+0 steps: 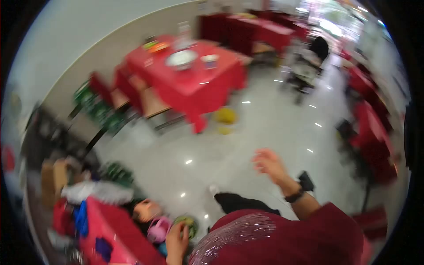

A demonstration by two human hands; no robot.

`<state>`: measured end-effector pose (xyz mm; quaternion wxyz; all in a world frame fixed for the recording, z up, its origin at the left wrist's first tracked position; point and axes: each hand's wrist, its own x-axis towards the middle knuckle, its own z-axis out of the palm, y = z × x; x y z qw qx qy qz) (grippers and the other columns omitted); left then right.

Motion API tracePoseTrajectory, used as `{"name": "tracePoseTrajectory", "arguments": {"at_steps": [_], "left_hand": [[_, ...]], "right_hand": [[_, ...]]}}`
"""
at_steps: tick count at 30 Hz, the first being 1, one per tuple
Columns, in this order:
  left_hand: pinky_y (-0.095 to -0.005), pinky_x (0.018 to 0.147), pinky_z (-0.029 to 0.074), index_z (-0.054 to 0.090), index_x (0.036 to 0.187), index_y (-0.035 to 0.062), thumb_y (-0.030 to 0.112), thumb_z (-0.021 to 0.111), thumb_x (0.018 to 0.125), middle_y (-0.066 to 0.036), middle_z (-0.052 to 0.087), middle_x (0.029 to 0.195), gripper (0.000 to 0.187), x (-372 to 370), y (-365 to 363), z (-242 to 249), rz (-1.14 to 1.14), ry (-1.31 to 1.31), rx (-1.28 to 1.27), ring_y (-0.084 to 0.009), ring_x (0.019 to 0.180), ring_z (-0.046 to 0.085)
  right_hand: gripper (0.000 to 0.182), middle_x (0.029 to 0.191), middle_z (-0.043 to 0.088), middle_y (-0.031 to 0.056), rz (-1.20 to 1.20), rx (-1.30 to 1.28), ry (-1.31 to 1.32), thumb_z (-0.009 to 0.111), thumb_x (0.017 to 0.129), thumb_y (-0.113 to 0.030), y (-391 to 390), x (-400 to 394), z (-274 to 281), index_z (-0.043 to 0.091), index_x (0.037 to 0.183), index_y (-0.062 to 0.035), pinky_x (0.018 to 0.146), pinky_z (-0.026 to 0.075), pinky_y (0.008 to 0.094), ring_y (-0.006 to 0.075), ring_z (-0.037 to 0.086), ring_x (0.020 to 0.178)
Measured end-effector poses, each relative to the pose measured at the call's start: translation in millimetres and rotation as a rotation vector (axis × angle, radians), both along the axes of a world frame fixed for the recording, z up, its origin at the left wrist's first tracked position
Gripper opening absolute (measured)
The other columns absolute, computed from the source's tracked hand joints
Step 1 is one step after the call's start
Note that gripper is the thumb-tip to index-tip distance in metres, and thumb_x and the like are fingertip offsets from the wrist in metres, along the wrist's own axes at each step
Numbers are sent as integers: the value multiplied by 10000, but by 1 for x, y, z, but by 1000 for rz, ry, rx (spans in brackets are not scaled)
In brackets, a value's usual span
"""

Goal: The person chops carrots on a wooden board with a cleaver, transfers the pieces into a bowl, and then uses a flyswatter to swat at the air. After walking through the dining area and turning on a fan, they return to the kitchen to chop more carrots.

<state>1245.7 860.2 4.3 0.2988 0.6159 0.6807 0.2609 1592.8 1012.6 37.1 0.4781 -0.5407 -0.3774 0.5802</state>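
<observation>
My right hand [268, 165] is held out over the tiled floor [229, 165], with a dark band [294, 195] round its wrist. Its fingers are loosely bent and apart, and nothing shows in them. Low in the view, my left hand [177, 240] hangs by my side, its fingers smeared by motion. Nearest to it is a pink object [159, 229] with a rounded handle-like loop. A round green and yellow thing [187, 225] lies just beyond the fingertips. What the left hand holds, if anything, I cannot tell.
A red-covered table [198, 84] carries a large pale bowl [181, 59]. Red chairs [137, 90] line its near side, and a yellow stool [226, 115] stands by its corner. A stroller [307, 66] is farther off. Another red-covered table [126, 238] is close at left.
</observation>
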Motion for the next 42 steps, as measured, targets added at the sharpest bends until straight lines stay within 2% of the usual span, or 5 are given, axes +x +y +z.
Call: {"name": "tracePoseTrajectory", "arguments": {"at_steps": [3, 9, 20, 29, 42], "left_hand": [[-407, 656, 467, 585, 932, 24, 154, 563, 814, -170, 610, 832, 177, -64, 80, 13, -51, 253, 213, -342, 762, 593], [-399, 668, 475, 580, 970, 20, 143, 553, 820, -164, 614, 882, 196, -175, 224, 81, 191, 308, 152, -343, 770, 596], [-399, 711, 470, 577, 958, 37, 142, 539, 807, -172, 596, 895, 187, -473, 437, 146, 444, 580, 390, -346, 834, 577], [-432, 784, 457, 575, 998, 70, 189, 556, 789, -153, 578, 995, 241, -801, 538, 206, 700, 898, 285, -339, 931, 562], [-416, 856, 434, 499, 1090, 0, 376, 619, 780, -207, 528, 1103, 503, -1097, 642, 284, 1116, 1225, 77, -356, 1029, 520]], "right_hand": [[267, 849, 571, 27, 1, 43, -35, 554, 842, -151, 73, -26, -24, 486, 1093, -90, 503, 443, 197, 91, 549, 646], [231, 783, 555, 16, -34, 20, 166, 509, 854, -117, 241, -133, -20, 487, 1074, -52, 518, 416, 191, 88, 519, 602], [185, 747, 565, 35, 470, -54, 174, 465, 853, -79, 454, -420, -12, 481, 1034, -45, 459, 415, 211, 111, 536, 555], [157, 743, 567, 49, 516, -35, 170, 459, 863, -81, 595, -638, -13, 476, 1018, -58, 446, 425, 221, 115, 543, 544], [190, 708, 562, 66, 594, -239, 178, 462, 827, -37, 755, -878, -36, 471, 1017, -47, 428, 426, 231, 134, 537, 523]]}}
